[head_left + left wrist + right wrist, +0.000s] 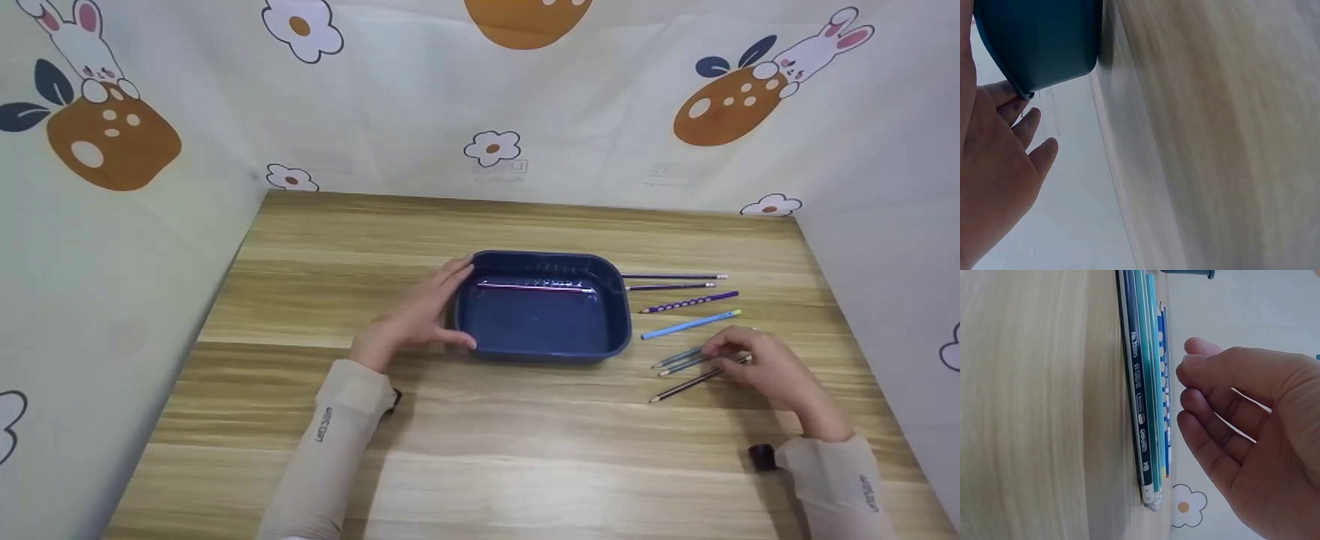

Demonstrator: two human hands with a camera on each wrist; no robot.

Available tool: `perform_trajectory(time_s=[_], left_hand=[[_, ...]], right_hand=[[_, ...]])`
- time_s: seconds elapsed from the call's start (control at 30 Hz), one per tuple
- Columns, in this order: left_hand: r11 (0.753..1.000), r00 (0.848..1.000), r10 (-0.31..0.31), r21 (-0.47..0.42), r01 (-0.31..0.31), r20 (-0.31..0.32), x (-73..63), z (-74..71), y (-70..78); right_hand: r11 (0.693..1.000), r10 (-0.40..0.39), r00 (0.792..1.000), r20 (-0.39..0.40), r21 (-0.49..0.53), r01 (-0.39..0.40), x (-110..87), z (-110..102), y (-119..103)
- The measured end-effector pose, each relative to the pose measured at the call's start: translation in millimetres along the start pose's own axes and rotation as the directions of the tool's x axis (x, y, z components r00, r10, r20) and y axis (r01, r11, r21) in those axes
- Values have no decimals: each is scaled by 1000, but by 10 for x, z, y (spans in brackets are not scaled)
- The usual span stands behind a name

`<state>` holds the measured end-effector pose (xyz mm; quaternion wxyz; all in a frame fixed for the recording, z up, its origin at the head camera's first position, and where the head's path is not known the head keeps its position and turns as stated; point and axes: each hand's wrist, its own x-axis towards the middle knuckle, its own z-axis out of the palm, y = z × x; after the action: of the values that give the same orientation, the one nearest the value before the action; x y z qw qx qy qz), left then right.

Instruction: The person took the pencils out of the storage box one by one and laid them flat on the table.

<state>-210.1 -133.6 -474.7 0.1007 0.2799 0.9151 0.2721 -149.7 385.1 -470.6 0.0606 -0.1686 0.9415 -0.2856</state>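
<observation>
A dark blue plastic box sits on the wooden table with one thin pencil lying inside, along its far side. My left hand holds the box's left end, thumb at the near corner and fingertips at the far one. In the left wrist view, fingers meet the box rim while the last two stand off it. Over the pencils to the right hovers my right hand, fingers loosely curved around nothing. Below it lie two teal pencils and a dark striped pencil, eraser ends toward me in the right wrist view.
Beyond these lie a blue pencil, a purple dotted pencil and two dark purple pencils, whose tips reach the box's right side. Patterned cloth walls enclose the table at the back and both sides.
</observation>
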Motion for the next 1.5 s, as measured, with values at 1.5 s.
perform_trajectory(time_s=[1.5], left_hand=[[999, 1000, 28, 25, -28, 14, 63, -20, -8]], right_hand=[[977, -121, 992, -27, 175, 124, 1075, 558, -1239]])
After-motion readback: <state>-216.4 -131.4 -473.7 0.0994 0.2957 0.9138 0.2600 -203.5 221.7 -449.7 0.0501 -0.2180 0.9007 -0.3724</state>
